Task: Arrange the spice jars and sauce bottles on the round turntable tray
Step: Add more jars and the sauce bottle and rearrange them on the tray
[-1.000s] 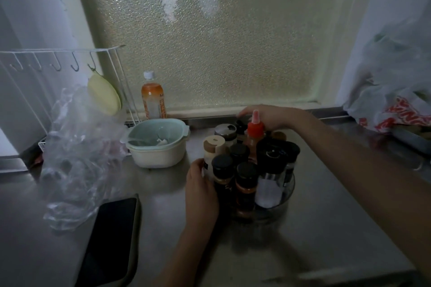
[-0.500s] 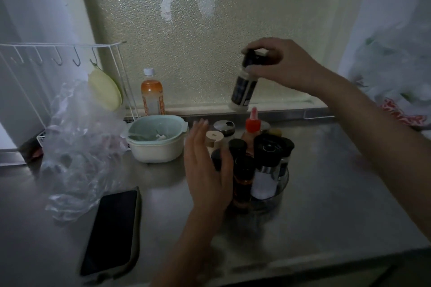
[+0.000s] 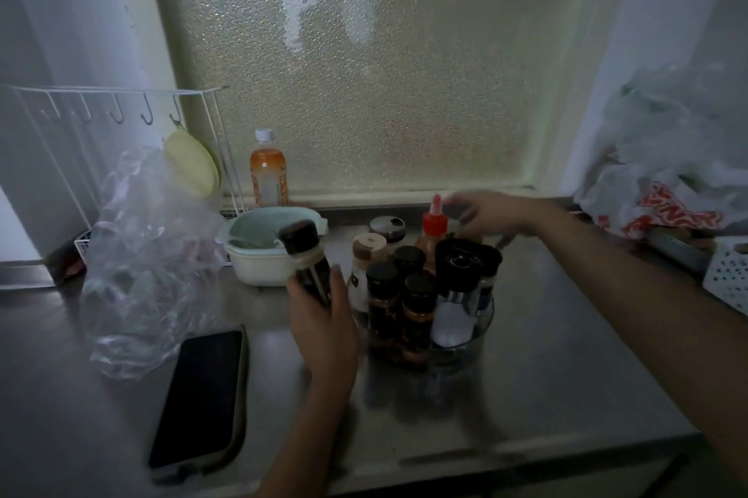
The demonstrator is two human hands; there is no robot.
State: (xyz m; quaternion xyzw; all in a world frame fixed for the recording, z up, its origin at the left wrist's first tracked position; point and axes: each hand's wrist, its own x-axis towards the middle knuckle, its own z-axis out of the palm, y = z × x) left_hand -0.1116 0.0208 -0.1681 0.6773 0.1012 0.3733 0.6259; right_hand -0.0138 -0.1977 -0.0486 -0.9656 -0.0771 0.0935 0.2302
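Left hand (image 3: 321,319) fingers curled in grip; right hand (image 3: 487,212) reaching forward.

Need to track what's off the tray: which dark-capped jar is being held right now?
The dark-capped jar tilted in the left hand, left of the turntable tray; the others stand upright on it.

Left hand (image 3: 324,319) grips a dark-capped bottle (image 3: 306,259) beside the turntable tray (image 3: 483,329).

We see dark-capped spice jars (image 3: 419,305) and a red-nozzled sauce bottle (image 3: 435,226) crowding the clear round turntable tray (image 3: 483,321); one dark jar (image 3: 307,261) tilts left, lifted.
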